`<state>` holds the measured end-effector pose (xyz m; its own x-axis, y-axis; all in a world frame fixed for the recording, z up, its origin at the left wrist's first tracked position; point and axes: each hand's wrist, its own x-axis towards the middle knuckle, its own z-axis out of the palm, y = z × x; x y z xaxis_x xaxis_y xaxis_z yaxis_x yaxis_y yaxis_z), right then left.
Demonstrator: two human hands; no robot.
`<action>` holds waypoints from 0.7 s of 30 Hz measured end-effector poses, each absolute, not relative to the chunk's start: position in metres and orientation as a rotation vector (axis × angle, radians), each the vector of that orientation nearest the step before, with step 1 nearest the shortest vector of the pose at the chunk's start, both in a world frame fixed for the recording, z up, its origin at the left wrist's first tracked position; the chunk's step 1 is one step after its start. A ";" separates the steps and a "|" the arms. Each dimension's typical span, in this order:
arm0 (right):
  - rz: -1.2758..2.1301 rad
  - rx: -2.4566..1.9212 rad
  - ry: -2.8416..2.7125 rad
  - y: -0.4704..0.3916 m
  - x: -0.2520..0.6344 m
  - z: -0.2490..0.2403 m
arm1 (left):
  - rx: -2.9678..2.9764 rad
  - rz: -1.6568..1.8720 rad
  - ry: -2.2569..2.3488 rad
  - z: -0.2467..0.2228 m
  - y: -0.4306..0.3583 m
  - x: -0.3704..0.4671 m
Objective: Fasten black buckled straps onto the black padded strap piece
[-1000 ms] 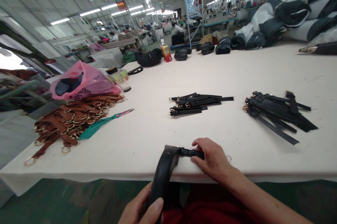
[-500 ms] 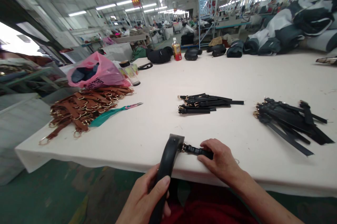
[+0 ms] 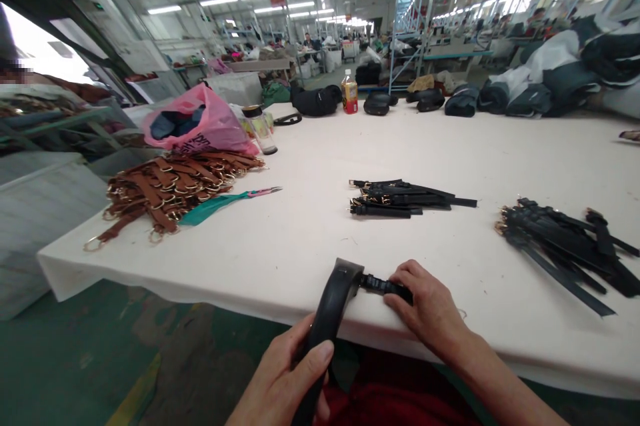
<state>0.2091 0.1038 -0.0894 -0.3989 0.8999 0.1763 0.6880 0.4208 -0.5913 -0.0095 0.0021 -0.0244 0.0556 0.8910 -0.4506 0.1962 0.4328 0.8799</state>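
Lengthwise, the wide black strap [image 3: 327, 316] is gripped by the left hand [image 3: 295, 366], its long axis slanting away and rightward; the narrow buckled strap [image 3: 383, 285], pointing sideways, is pinched by the right hand [image 3: 425, 303].

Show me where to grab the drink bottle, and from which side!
Take the bottle around its middle, below the cap, from the near side of the table. It stands upright, so its tall sides should be easy to wrap around, and nothing blocks its front; the black bag crowds its left and a dark case sits to its right.
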 end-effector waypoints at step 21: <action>0.543 -1.464 -2.202 0.108 0.195 -0.097 | 0.992 0.725 1.443 -0.030 0.003 -0.009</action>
